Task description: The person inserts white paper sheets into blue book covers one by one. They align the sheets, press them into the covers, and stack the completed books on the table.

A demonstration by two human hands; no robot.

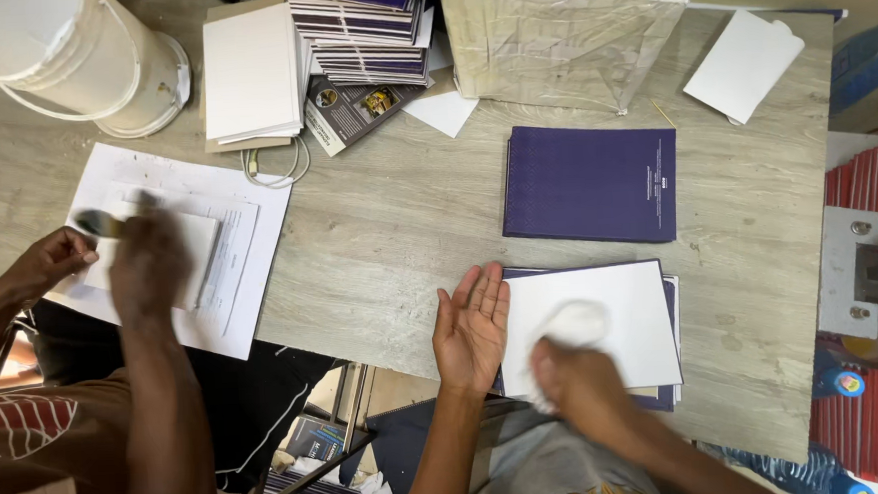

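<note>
My left hand (473, 325) lies flat, fingers together, on the left edge of a white sheet (623, 318) that covers a dark purple book (663, 398) near the table's front edge. My right hand (578, 382) is blurred and grips a white cloth wad (573, 325) pressed on the sheet. Another purple book (590, 183) lies closed just behind it.
At the left a co-worker's hands (144, 262) work with a brush (97, 223) over white papers (243, 227). A white bucket (74, 61), stacked white boards (250, 71), piled booklets (363, 30), a wrapped box (558, 35) and a loose white card (745, 66) line the wooden table's (388, 230) far side.
</note>
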